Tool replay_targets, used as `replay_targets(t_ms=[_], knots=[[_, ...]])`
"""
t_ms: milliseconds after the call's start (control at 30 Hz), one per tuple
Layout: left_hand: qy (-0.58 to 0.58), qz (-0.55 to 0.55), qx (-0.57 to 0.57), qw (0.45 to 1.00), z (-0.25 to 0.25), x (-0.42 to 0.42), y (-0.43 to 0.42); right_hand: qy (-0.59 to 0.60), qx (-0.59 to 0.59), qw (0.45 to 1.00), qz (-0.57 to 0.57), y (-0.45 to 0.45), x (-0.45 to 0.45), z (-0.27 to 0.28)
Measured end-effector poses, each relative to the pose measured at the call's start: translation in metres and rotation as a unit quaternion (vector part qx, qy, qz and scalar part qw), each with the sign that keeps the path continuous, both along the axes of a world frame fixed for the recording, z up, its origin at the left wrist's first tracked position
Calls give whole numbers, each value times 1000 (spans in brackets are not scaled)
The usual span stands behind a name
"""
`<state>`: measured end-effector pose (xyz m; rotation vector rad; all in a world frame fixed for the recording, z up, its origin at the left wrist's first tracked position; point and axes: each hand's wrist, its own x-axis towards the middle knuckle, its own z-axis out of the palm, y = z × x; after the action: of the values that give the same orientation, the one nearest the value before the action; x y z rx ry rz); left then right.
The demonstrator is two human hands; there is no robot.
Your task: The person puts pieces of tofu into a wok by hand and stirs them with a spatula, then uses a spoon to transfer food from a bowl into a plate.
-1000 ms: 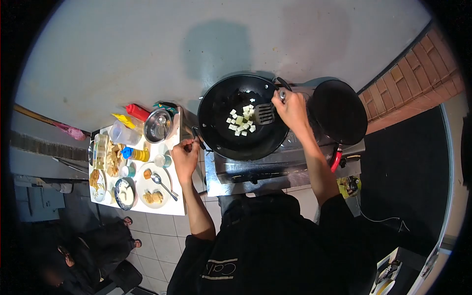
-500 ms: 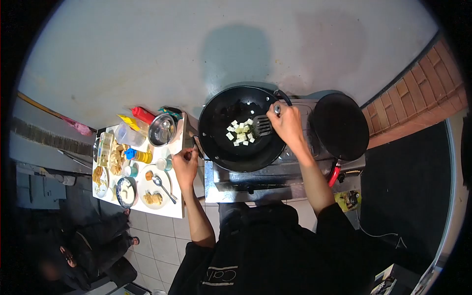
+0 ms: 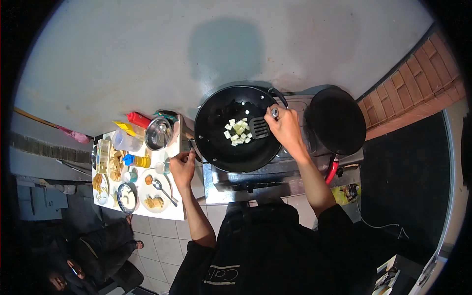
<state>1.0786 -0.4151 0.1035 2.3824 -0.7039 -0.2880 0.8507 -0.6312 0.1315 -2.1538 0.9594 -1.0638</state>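
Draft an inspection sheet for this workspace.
Surface: metal stove; white table at left.
Job's things: wok on stove; pale cubes grouped inside; slotted spatula close beside them, contact unclear.
Clutter: table crowded, including metal bowl, blue-capped bottle and plate with spoon; second pan right of wok.
Hands: right hand closed around spatula; left hand at wok's left handle, grip unclear.
Cables: thin pale cord at right.
Surroundings: grey wall, bricks at right, another person lower left.
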Motion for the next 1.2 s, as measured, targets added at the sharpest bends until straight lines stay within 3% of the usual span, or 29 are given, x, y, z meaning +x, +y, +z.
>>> replay_targets(t_ms=[67,133,300,600,800,900,1067,1200], knots=[[10,-19,9,1000,-6,7,3,10,17,1000,-7,10,4,-2],[-10,-52,-92,994,-16,12,3,-17,43,999,-11,18,6,2],[28,-107,-108,988,-11,18,4,-20,24,996,-82,32,-3,27],[79,-201,-126,968,-21,39,2,22,8,979,-201,56,24,-2],[117,-236,-154,952,-26,49,-1,-8,1,974,-224,71,15,22],[94,-259,-164,947,-24,50,-1,-9,-81,969,-234,64,13,16],[147,-265,-161,939,-21,54,-4,72,-29,965,-250,61,37,-6],[166,-278,-169,931,-23,55,-4,46,5,971,-234,68,35,11]])
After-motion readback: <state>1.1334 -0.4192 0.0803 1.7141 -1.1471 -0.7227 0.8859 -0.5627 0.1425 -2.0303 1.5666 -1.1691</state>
